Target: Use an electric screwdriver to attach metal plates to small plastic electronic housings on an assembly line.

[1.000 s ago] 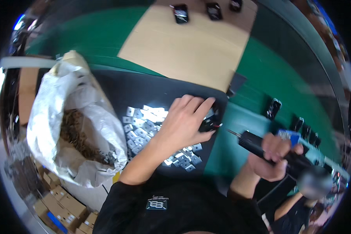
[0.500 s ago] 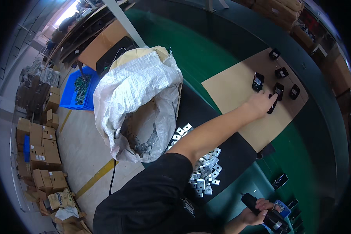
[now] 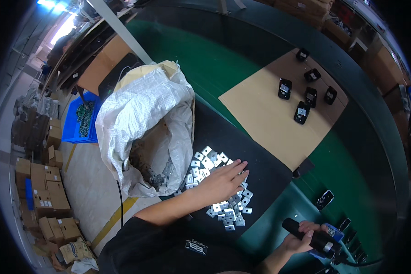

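Observation:
My left hand (image 3: 220, 185) reaches over a pile of small silver metal plates (image 3: 229, 214), each with a hole. Its fingers are stretched out and apart, touching or just above the pieces; what lies under the palm is hidden. At the lower right, my right hand (image 3: 301, 237) is wrapped round a black electric screwdriver (image 3: 323, 243) with a cable at its end. On a brown cardboard sheet (image 3: 260, 109) farther off lie several black plastic housings (image 3: 301, 112), the nearest with a silver plate in it.
A white woven sack (image 3: 146, 100), its mouth open on more metal pieces, stands left of the pile on a black mat (image 3: 269, 182). A blue bin (image 3: 72, 125) holds small green parts. More black housings (image 3: 324, 199) sit on the green conveyor belt at right. Cardboard boxes (image 3: 45, 182) line the left.
My left hand has come back from the cardboard sheet to the metal pile, leaving a black housing on the sheet. My right hand still grips the screwdriver. The view has shifted slightly.

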A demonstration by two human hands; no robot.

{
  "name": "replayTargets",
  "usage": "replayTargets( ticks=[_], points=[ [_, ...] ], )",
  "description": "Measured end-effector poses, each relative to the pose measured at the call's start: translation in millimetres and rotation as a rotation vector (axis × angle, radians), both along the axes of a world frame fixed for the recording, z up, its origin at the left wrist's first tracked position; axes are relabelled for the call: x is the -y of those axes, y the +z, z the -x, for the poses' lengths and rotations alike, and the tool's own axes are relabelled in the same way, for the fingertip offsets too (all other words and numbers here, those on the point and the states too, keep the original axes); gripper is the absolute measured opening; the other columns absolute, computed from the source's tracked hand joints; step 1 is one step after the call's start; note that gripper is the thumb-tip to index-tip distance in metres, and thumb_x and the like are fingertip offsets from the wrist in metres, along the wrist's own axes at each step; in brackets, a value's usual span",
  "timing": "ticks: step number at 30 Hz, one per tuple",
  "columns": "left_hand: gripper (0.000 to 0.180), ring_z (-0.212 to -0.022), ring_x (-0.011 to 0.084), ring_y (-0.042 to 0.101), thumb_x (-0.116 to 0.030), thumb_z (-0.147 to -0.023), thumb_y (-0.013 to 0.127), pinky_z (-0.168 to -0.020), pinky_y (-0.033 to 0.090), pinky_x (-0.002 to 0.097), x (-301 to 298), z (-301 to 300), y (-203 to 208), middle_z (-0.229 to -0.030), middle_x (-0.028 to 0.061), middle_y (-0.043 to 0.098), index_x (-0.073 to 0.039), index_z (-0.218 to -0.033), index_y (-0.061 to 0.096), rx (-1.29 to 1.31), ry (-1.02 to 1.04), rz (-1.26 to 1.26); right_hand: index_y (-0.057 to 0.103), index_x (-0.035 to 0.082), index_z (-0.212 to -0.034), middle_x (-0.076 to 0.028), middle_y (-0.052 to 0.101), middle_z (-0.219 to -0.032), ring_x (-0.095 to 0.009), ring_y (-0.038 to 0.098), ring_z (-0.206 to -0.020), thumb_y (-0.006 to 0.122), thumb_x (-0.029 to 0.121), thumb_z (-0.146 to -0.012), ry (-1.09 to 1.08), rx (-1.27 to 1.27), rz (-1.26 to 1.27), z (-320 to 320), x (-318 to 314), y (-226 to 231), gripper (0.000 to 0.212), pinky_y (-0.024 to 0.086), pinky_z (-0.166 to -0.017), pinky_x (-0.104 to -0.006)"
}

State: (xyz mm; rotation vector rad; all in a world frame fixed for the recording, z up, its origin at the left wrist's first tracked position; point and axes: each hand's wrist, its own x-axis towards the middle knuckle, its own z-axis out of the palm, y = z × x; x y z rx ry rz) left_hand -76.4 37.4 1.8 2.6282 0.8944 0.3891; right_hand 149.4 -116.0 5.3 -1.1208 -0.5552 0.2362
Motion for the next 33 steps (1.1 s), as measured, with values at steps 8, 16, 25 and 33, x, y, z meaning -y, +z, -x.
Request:
replayTargets(
  ticks=[8, 16, 25, 33],
  points=[
    [0.022, -0.105, 0.0345, 0.052, -0.011, -0.067, 0.07, -0.088, 0.043, 0.0427, -19, -4, -2, -0.112, 0.0145, 0.055, -0.002, -0.085, 0.063, 0.116, -0.048, 0.087, 0.04, 0.004, -0.115, -0.005, 0.049, -0.065, -0.015, 0.046, -0.052, 0.062, 0.013, -0.076, -0.03, 0.062, -0.052, 8, -2, -9, 0.046, 0.043, -0.051, -0.0292],
    [0.021, -0.098, 0.0266, 0.055, -0.005, -0.067, 0.071, -0.085, 0.041, 0.037, -9, -18, -4, -0.094, 0.0081, 0.061, -0.004, -0.086, 0.06, 0.112, -0.024, 0.073, 0.037, 0.006, -0.111, -0.005, 0.048, -0.062, -0.017, 0.05, -0.053, 0.062, 0.006, -0.075, -0.108, 0.055, -0.18, -21, -9, 11, 0.044, 0.046, -0.055, -0.0348],
    [0.018, -0.077, 0.0296, 0.059, -0.002, -0.07, 0.068, -0.069, 0.047, 0.0364, -10, -34, 1, -0.085, 0.0122, 0.06, -0.002, -0.086, 0.059, 0.09, -0.007, 0.233, 0.042, 0.003, -0.113, -0.006, 0.049, -0.063, -0.015, 0.048, -0.052, 0.058, 0.009, -0.076, -0.208, 0.195, -0.019, -36, -12, -1, 0.04, 0.045, -0.053, -0.0318],
    [0.015, -0.075, 0.0278, 0.06, 0.001, -0.073, 0.065, -0.066, 0.049, 0.0334, -20, -110, 22, -0.086, 0.0121, 0.059, -0.001, -0.086, 0.058, 0.251, -0.251, 0.256, 0.039, 0.004, -0.114, -0.005, 0.047, -0.065, -0.015, 0.047, -0.053, 0.059, 0.011, -0.076, -0.141, 0.089, -0.036, -29, -1, 9, 0.043, 0.045, -0.055, -0.0324]
  ],
)
